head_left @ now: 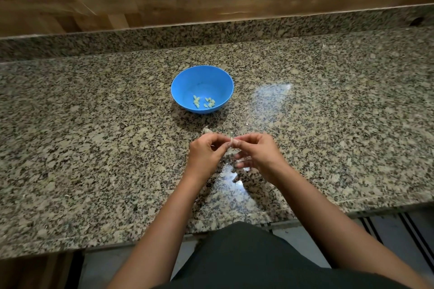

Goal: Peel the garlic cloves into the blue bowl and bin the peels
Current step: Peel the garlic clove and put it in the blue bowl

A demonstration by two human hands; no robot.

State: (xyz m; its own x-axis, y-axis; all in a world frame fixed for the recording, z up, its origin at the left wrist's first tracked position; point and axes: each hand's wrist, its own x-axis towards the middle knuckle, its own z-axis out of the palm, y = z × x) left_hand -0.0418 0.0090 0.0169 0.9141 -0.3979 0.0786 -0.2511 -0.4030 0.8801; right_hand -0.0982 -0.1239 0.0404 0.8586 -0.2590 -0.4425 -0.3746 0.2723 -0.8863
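A blue bowl [202, 77] stands on the granite counter and holds several pale peeled garlic cloves [203, 102] at its bottom. In front of it, my left hand [204, 153] and my right hand [257, 153] meet above the counter. Both pinch one small garlic clove [231, 142] between thumb and fingertips. A whitish bit of garlic or peel [206, 129] lies on the counter just beyond my left hand. Thin peel scraps [231, 152] lie under and between my hands.
The speckled granite counter [94, 148] runs wide to both sides, with a raised granite ledge [141, 35] and a wooden wall behind. The counter's front edge is close to my body. Floor shows below at the right.
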